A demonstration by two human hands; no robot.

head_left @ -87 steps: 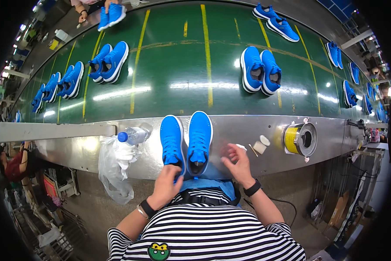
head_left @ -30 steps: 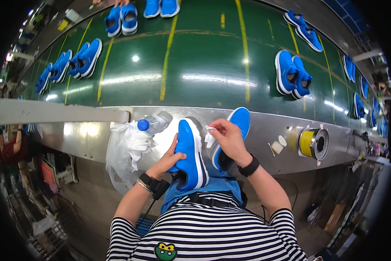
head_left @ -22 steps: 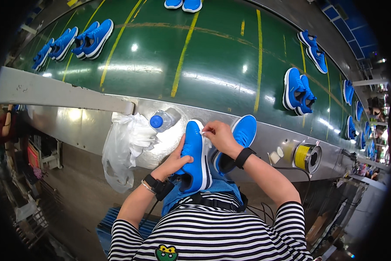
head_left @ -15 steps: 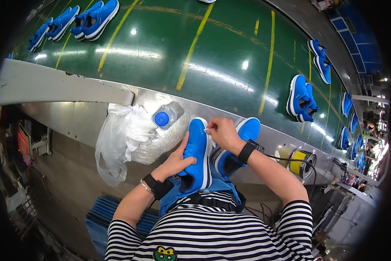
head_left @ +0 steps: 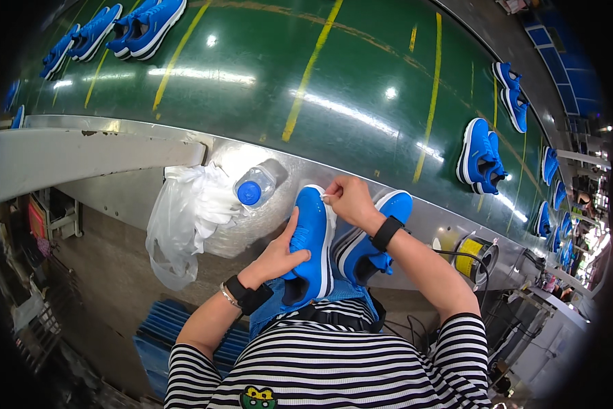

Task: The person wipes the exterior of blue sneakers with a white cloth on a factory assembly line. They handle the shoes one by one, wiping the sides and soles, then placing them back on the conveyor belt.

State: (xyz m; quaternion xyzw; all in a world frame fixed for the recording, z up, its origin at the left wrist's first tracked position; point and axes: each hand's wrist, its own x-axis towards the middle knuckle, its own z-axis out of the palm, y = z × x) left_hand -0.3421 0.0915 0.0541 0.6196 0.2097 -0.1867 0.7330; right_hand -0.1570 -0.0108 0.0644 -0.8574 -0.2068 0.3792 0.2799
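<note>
1. The left hand (head_left: 279, 255) grips the side of a blue sneaker (head_left: 311, 245) tipped on the steel ledge (head_left: 115, 198) in front of the person; the right hand (head_left: 347, 199) pinches something small and white against the toe of its sole, what exactly I cannot tell.
2. Risk: the sneaker rests half on its edge, held by one hand only; if that grip slackens it could likely roll off the ledge toward the lap.
3. Risk: the second blue sneaker (head_left: 371, 238) lies just beside it, under the right forearm; a sideways sweep of that arm could nudge it off.
4. Risk: a water bottle with a blue cap (head_left: 255, 187) lies on a white plastic bag (head_left: 184, 218) near the left hand; a bump could roll it, and the bag already hangs over the edge.
5. Count: two sneakers at the hands; one bottle; one bag; one yellow tape roll (head_left: 475, 255) to the right.
6. Count on the green conveyor belt (head_left: 286, 75): about six further pairs of blue sneakers can be made out, some cut off at the rim.
</note>
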